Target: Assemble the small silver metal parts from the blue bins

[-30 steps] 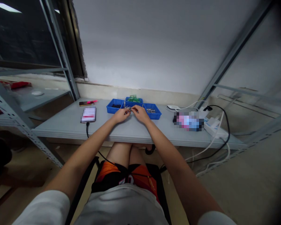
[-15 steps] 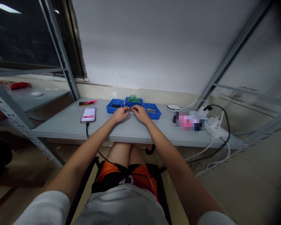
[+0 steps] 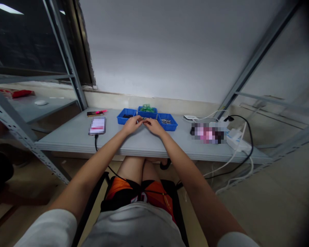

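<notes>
My left hand [image 3: 132, 125] and my right hand [image 3: 152, 125] meet over the grey table [image 3: 74, 135], just in front of three blue trays. Both pinch a small metal part [image 3: 143, 119] between their fingertips; it is too small to name. The left blue tray [image 3: 125, 117] holds dark bits, the middle blue tray [image 3: 147, 112] holds green pieces, and the right blue tray [image 3: 168, 122] holds small silver parts.
A phone [image 3: 97, 125] with a cable lies left of the trays, with a pink marker [image 3: 99, 112] behind it. To the right are a blurred object [image 3: 208, 133], a white power strip [image 3: 235, 140] and black and white cables [image 3: 248, 137]. Metal shelf posts [image 3: 12, 127] stand on both sides.
The hands have barely shifted; the fingertips have drawn closer together round the small part, and my right hand has dropped slightly toward the table.
</notes>
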Available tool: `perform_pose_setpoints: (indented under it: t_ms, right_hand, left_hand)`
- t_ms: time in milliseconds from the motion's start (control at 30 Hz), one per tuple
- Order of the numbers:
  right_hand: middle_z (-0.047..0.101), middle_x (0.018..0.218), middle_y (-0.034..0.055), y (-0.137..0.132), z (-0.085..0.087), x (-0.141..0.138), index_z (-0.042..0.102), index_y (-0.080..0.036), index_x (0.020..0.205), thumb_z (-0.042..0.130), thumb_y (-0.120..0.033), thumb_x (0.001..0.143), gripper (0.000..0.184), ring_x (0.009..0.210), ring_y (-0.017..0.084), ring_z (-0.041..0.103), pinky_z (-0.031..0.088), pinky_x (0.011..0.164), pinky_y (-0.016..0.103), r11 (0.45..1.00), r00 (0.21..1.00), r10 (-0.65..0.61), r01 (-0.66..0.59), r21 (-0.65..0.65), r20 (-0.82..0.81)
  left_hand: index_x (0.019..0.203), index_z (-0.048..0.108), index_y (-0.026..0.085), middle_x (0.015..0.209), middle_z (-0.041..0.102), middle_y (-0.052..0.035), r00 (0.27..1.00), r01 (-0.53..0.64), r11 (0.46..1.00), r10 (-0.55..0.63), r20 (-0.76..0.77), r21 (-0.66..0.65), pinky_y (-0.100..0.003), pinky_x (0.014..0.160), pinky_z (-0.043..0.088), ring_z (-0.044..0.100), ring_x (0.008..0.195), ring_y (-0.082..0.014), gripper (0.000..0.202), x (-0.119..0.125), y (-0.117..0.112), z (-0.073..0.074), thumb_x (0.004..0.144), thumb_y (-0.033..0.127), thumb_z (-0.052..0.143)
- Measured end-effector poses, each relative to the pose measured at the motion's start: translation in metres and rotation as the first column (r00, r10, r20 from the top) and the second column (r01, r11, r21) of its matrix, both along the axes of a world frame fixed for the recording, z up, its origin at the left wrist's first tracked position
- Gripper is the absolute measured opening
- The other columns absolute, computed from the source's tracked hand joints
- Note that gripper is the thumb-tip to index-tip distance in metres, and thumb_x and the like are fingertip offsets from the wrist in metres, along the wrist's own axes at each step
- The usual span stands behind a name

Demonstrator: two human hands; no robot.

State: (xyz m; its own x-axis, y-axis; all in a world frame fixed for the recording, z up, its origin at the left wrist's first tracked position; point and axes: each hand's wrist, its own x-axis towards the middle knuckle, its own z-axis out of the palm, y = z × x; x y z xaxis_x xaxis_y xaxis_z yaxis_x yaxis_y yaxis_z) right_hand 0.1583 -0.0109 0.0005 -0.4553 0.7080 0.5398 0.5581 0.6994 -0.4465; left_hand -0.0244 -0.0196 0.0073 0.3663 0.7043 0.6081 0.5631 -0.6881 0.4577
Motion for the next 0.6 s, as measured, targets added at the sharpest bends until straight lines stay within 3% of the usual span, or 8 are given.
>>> perform_pose_setpoints:
  t_ms: [400,600]
  right_hand:
    - [0.069,0.088,0.0049,-0.0030,0.0027,-0.0004,0.069,-0.017,0.096,0.050,-0.024,0.089,0.020,0.077,0.015,0.058,0.042,0.076,0.026,0.998,0.997,-0.062,0.063,0.005,-0.037]
    - [0.068,0.086,0.0047,-0.0016,0.0001,-0.0014,0.068,-0.017,0.098,0.051,-0.022,0.088,0.020,0.075,0.015,0.057,0.042,0.075,0.026,1.000,1.000,-0.019,0.019,-0.004,0.012]
  left_hand:
    - [0.091,0.064,0.015,0.084,0.069,-0.0054,0.999,-0.027,1.000,0.027,0.018,0.013,-0.026,0.065,0.044,0.058,0.067,-0.0152,0.021,-0.0013,0.0016,-0.0010,0.086,0.030,0.051]
    - [0.094,0.064,0.015,0.087,0.069,-0.0058,1.000,0.003,1.000,-0.003,-0.017,0.017,-0.026,0.065,0.044,0.057,0.067,-0.0149,0.024,-0.0006,-0.0003,-0.0002,0.086,0.033,0.051]
